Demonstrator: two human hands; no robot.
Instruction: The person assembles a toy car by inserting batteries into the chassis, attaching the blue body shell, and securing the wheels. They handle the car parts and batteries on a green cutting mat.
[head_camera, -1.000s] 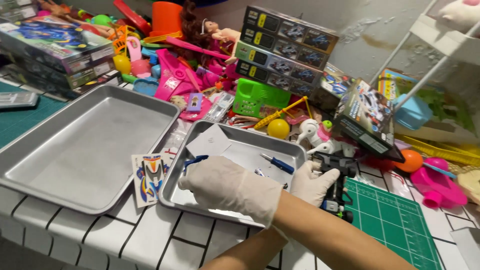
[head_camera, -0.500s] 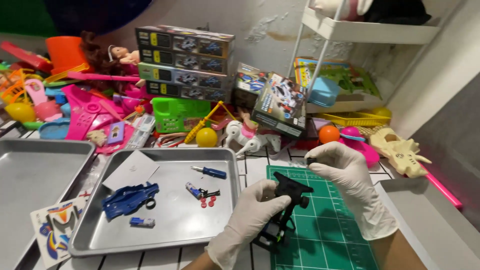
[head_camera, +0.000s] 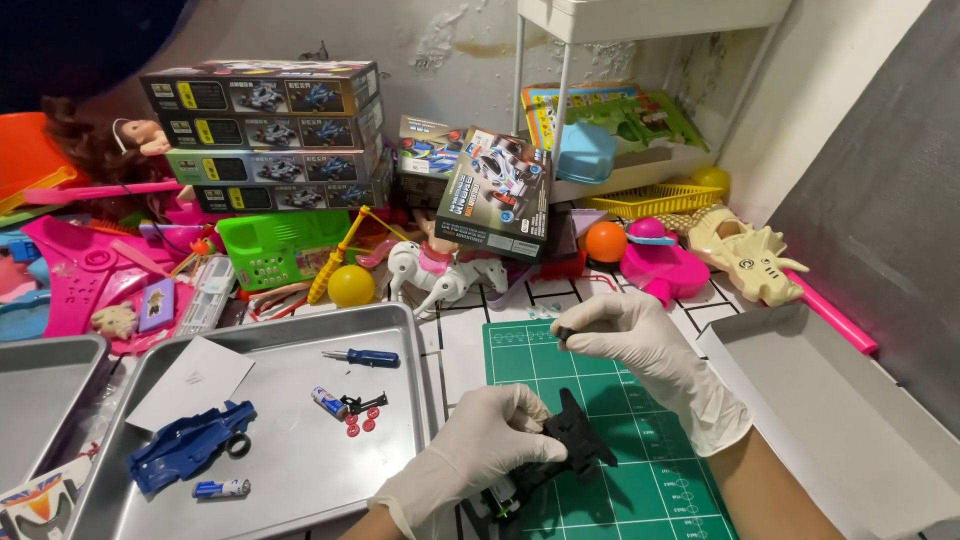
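My left hand (head_camera: 480, 450), in a white glove, grips a black toy car chassis (head_camera: 568, 450) and holds it over the green cutting mat (head_camera: 620, 500). A little higher, my gloved right hand (head_camera: 640, 345) pinches a small dark part (head_camera: 566, 332) between thumb and fingers. To the left lies a metal tray (head_camera: 300, 470) holding a blue car body shell (head_camera: 190, 445), a blue-handled screwdriver (head_camera: 362, 356), two small batteries (head_camera: 328, 403), tiny red gears (head_camera: 360, 424) and a white paper (head_camera: 190, 381).
Stacked toy car boxes (head_camera: 265, 135), a doll, a green basket, a yellow ball (head_camera: 351, 286), a white toy horse (head_camera: 440, 272) and pink toys crowd the back. A second tray (head_camera: 40, 400) sits at far left. A grey box lid (head_camera: 830, 410) lies at right below a white rack.
The view swung right from the trays to the green mat. My left hand took the black chassis over the mat, and my right hand now pinches a small part closer above it.
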